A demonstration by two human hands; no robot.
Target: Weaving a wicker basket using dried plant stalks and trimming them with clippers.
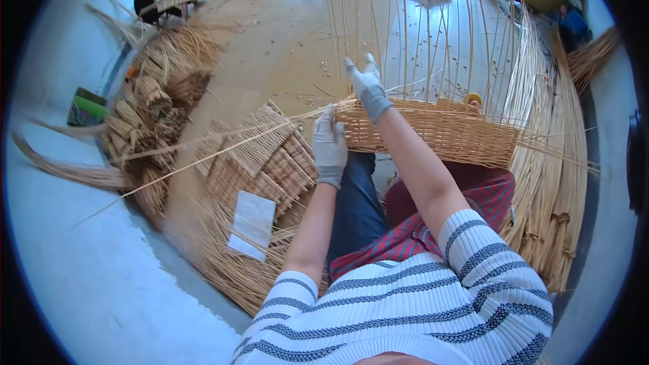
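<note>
Wicker basket [439,132], pale, long stakes [405,40] standing along its far side. Location: before the person, its near edge by the plaid cloth [497,192]; long axis ran left to right. Left hand [330,142], gloved, was nearer, against the left end where loose rods [307,114] trailed leftward; its closure could not be told. Right hand [368,88], gloved, reached past the far edge, thumb and fingers spread; the basket lay rightward and bodyward of it.
</note>
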